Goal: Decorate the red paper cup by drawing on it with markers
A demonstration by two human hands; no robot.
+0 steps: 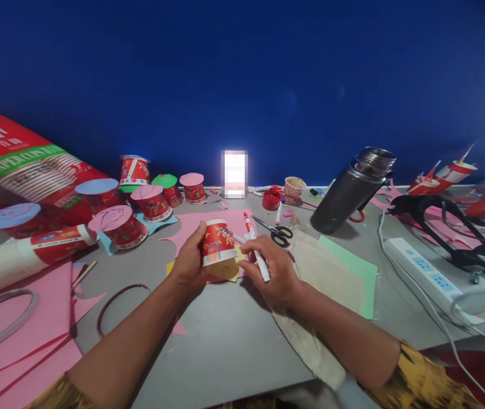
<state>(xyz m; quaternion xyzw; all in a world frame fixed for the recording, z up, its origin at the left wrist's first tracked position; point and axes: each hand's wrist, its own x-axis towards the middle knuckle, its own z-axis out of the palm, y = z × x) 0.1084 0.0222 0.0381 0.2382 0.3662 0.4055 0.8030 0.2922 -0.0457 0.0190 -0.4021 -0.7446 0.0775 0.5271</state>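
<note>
My left hand [190, 257] is wrapped round the side of a red printed paper cup [219, 243], its wider rim facing down. A white marker [261, 266] sits in the closed fingers of my right hand [274, 270], and its front end points at the cup's right side. Whether the tip touches the cup I cannot tell. Under and behind the hands lie pink paper [191, 221] and a yellow paper piece [227, 271]. Another red-and-white marker [248, 225] rests just beyond my right hand, near black-handled scissors [280, 234].
Several red cups topped with paper discs, one a pink disc [112, 218], stand at left beside a paper cup pack [33, 153]. A dark thermos [347, 196] leans at right. Beyond it lie a power strip [423, 272] and a black headset strap [447, 233]. Cloth [327, 272] covers green paper [368, 278].
</note>
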